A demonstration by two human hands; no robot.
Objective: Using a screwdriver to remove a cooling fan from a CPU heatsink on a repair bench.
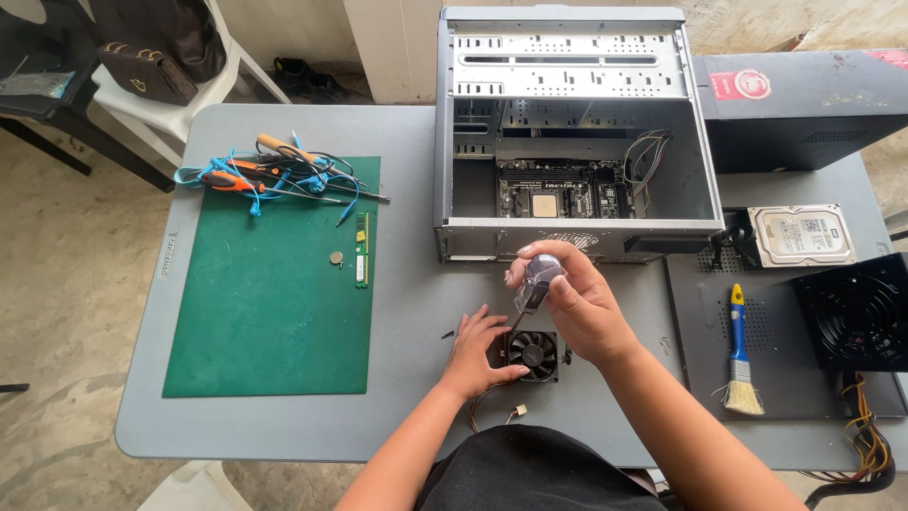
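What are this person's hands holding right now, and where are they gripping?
The right hand grips a screwdriver by its clear handle, tip down on the black cooler fan. The left hand steadies the fan at its left edge.

The table (416, 312) is grey, the mat (270, 293) is green, the fan (533, 354) is black, and the brush (739, 350) has a blue and yellow handle.
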